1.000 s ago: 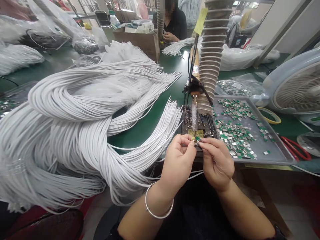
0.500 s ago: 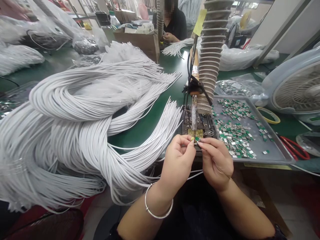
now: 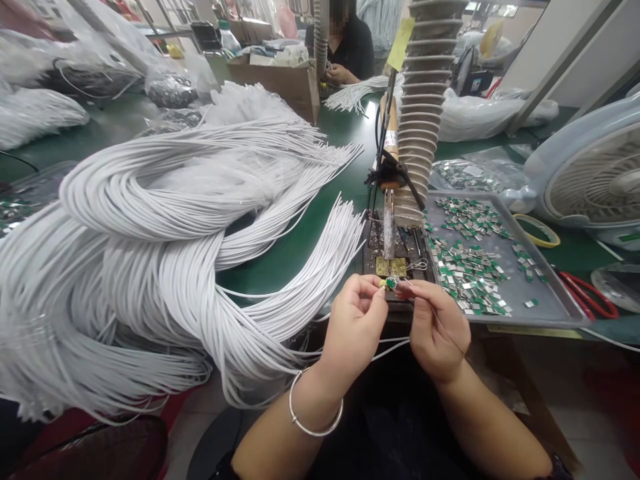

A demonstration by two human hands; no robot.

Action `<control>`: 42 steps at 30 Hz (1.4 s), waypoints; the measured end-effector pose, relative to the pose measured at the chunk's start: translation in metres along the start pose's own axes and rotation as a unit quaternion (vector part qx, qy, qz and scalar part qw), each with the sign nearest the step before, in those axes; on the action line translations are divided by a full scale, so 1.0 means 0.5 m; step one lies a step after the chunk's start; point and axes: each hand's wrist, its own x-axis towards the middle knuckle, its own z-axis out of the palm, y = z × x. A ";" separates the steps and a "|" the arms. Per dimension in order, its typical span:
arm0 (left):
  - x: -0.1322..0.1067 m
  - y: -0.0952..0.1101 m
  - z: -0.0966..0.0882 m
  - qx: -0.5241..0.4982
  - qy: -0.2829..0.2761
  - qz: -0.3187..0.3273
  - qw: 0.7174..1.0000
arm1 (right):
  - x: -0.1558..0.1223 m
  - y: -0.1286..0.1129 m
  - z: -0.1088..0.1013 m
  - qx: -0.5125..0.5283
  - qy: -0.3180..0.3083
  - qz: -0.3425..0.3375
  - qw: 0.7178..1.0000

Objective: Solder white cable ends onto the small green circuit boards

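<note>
My left hand [image 3: 354,320] is closed in a pinch on a small green circuit board [image 3: 391,283], with a bit of yellow showing by the fingertips. Opposite it, my right hand [image 3: 440,330] has its thumb and forefinger pressed together on the end of a white cable [image 3: 393,342], close to the board's right side. The cable's tip is mostly hidden by the fingers. Just beyond both hands, a soldering iron [image 3: 389,227] is fixed with its tip down over a yellowish pad [image 3: 391,267]. Whether cable and board touch is too small to tell.
Thick bundles of white cable [image 3: 165,267] cover the left side. A grey tray [image 3: 540,293] of small green-and-silver boards lies right, near red-handled pliers [image 3: 587,293], yellow tape [image 3: 537,230] and a fan [image 3: 595,173]. A ribbed hose [image 3: 425,107] hangs above the iron. Another person [image 3: 350,47] sits opposite.
My right hand has shifted slightly right and away from my left fingertips. More of the green board now shows between the hands, a little lower and farther from the pad.
</note>
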 end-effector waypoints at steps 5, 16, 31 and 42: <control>-0.003 0.000 -0.002 0.038 -0.020 0.021 0.999 | 0.023 -0.007 -0.004 -0.067 -0.035 -0.026 0.997; -0.005 0.001 -0.017 0.147 -0.061 0.038 0.987 | 0.025 -0.008 -0.002 -0.083 -0.061 -0.034 0.994; -0.002 0.003 -0.017 0.090 -0.043 0.000 0.995 | 0.015 -0.014 -0.003 -0.066 -0.054 -0.027 0.996; -0.002 0.020 -0.009 0.081 -0.021 -0.005 0.996 | 0.000 -0.008 0.001 -0.047 0.004 0.025 0.999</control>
